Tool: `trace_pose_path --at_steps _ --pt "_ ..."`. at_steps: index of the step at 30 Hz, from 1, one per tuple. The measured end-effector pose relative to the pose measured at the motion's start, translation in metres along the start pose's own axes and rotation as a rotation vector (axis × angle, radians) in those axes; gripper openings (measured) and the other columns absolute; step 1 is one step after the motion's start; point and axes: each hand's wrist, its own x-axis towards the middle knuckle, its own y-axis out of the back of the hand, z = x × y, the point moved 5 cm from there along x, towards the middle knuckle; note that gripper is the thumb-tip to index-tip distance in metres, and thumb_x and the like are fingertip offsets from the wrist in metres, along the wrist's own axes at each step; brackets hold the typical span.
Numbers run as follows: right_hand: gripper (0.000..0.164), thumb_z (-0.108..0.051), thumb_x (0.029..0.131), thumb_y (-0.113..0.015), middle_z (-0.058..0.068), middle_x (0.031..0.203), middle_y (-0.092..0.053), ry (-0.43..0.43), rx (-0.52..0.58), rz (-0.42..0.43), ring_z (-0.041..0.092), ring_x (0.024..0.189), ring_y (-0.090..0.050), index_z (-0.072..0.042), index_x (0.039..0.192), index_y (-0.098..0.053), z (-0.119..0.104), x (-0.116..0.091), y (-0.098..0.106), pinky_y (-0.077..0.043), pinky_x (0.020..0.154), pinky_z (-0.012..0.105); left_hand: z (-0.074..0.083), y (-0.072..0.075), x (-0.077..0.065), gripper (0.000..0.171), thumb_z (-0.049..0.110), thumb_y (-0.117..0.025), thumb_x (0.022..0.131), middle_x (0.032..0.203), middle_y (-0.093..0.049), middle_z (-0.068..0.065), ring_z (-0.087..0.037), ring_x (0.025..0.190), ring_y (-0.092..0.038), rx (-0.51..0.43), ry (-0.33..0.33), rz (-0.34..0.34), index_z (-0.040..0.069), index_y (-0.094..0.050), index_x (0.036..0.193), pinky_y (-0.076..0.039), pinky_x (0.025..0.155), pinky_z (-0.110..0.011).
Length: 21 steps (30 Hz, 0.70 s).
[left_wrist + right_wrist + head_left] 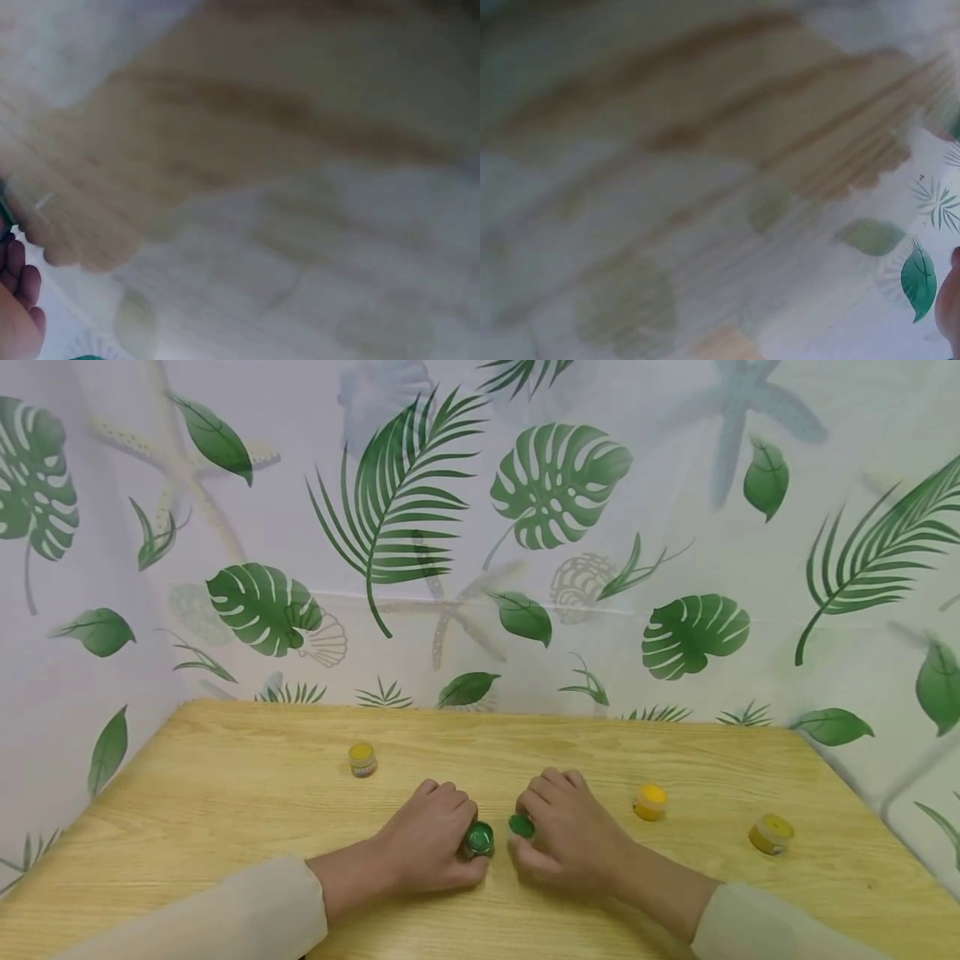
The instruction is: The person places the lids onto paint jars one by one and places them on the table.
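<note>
Near the middle of the table, my left hand [429, 842] grips a small green jar [478, 838], its round top facing up toward the head camera. Just to the right, my right hand [573, 837] pinches a green lid [521, 826] between thumb and fingers. A narrow gap separates jar and lid. In the left wrist view, curled fingers [22, 281] show at the left edge beside a sliver of green. The right wrist view catches only a bit of hand at its right edge; the lid cannot be made out clearly there.
A small jar with a yellow top [362, 760] stands behind and left of the hands. To the right are an orange-yellow jar [650, 802] and, farther out, another yellow jar [771, 833]. A leaf-patterned cloth [450, 652] borders the wooden table [247, 777] at back and sides.
</note>
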Motion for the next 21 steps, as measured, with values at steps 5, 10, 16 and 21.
trace_pose_path --at_steps 5,10,16,21 --pt "0.018 -0.034 0.082 -0.062 -0.007 0.084 -0.052 0.059 0.028 0.088 0.012 0.083 -0.045 -0.017 0.087 -0.058 -0.006 0.007 0.003 -0.034 0.077 0.031 0.003 -0.001 0.012 0.032 0.051 -0.061 0.082 0.071 -0.047 0.011 -0.009 0.07 -0.042 0.02 -0.006 -0.017 0.021 -0.053 0.076 -0.033 0.071 -0.027" --pt "0.023 -0.037 0.081 -0.061 -0.006 0.085 -0.053 0.103 -0.006 0.088 0.014 0.085 -0.046 -0.015 0.089 -0.059 -0.01 0.013 0.002 -0.034 0.078 0.032 0.007 -0.001 0.021 0.034 0.053 -0.063 0.082 0.072 -0.05 0.009 -0.01 0.068 -0.041 0.05 -0.028 -0.028 0.02 -0.056 0.077 -0.033 0.07 -0.026" --pt "0.024 -0.037 0.084 -0.06 -0.004 0.087 -0.054 0.095 -0.025 0.067 0.016 0.087 -0.047 -0.014 0.091 -0.061 -0.006 0.014 0.002 -0.035 0.079 0.034 0.007 0.001 0.024 0.031 0.05 -0.062 0.081 0.073 -0.049 0.009 -0.011 0.069 -0.041 0.057 -0.044 0.008 0.02 -0.056 0.078 -0.034 0.07 -0.026" --pt "0.028 -0.039 0.086 -0.059 -0.004 0.087 -0.054 0.155 -0.06 0.081 0.016 0.086 -0.047 -0.012 0.092 -0.062 -0.012 0.013 -0.002 -0.038 0.081 0.034 0.008 -0.001 0.021 0.033 0.051 -0.066 0.081 0.076 -0.051 0.009 -0.009 0.071 -0.041 0.037 -0.065 0.002 0.019 -0.058 0.082 -0.035 0.072 -0.025"
